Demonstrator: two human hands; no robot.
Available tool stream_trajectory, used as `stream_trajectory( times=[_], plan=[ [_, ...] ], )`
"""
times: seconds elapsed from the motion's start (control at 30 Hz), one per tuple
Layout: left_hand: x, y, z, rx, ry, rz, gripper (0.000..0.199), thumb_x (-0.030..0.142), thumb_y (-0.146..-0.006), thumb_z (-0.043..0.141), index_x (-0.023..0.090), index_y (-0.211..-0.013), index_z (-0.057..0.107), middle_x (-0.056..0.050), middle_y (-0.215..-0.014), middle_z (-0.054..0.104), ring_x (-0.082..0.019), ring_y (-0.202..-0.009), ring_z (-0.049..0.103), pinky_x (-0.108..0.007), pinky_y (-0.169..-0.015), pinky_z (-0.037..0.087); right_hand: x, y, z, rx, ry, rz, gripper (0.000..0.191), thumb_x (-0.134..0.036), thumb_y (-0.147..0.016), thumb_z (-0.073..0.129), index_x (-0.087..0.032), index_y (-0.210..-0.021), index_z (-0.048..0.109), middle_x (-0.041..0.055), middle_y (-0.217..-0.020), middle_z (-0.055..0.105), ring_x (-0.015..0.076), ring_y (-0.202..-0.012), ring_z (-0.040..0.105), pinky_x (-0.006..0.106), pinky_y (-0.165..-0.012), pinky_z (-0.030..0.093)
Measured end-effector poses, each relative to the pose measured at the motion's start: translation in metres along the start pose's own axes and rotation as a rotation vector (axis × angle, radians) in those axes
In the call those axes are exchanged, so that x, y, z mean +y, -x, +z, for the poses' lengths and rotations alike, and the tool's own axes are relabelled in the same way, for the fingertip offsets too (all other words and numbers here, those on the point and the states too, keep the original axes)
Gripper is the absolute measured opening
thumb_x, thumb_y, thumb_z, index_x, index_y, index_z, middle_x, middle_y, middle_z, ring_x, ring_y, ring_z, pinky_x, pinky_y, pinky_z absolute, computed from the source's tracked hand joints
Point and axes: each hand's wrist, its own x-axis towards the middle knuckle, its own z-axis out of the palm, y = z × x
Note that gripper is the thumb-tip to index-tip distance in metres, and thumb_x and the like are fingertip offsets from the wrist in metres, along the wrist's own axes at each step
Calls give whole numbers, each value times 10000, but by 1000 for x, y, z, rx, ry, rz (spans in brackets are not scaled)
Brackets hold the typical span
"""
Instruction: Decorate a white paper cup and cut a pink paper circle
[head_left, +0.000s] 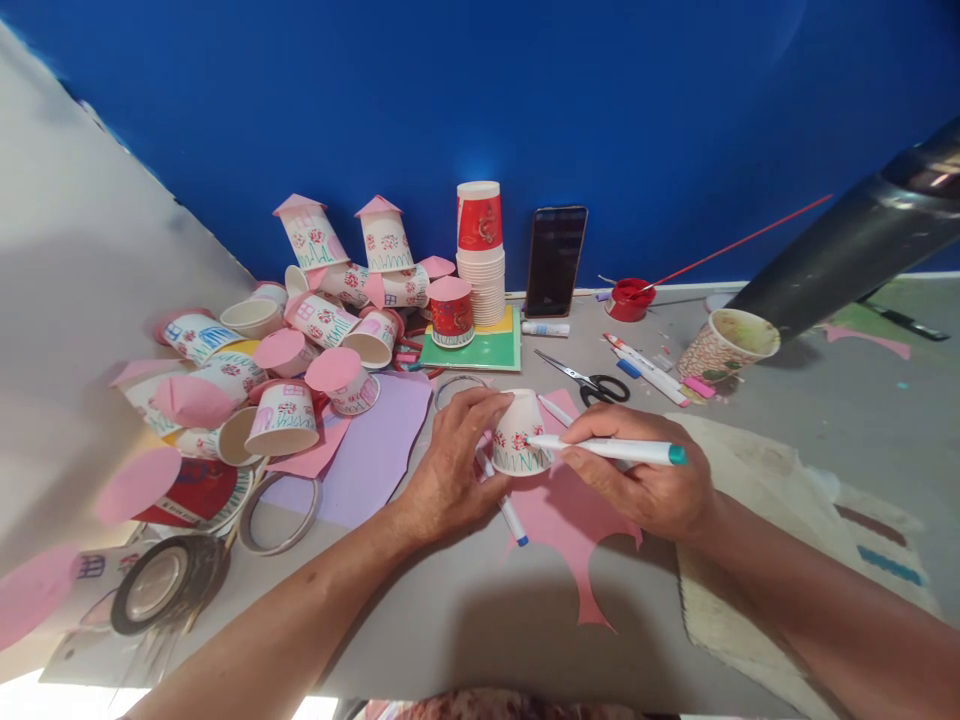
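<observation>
I'm watching the left hand (450,470) curl around an upturned paper cup (520,432) on the pink paper (559,520), fingers on its side wall. The right hand (645,480) pinches a green marker (607,449), tip touching the cup's side. That cup looks light and thin (easily crushed, I'd say), so a soft grip near the stiffer rim seems wisest. Scissors (589,382) lie just beyond.

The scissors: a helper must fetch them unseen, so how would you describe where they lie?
Start at the blue wall and find the dark phone leaning on it. On the grey table before it lie the scissors, the only tool with black handles.
</observation>
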Motion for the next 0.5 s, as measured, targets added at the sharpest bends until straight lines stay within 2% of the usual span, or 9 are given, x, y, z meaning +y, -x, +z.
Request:
stream_trajectory(
  times=[0.5],
  plan=[
    [1,0,2,-9,-6,-9,720,171,-853,761,278,-1495,452,-147,-1425,532,-332,-1361,546,-543,-1140,484,-1,2,2,-19,2,-40,61,-199,-986,664,-216,-939,699,28,-790,796,155,-650,737,247,-622,561]
  ],
)
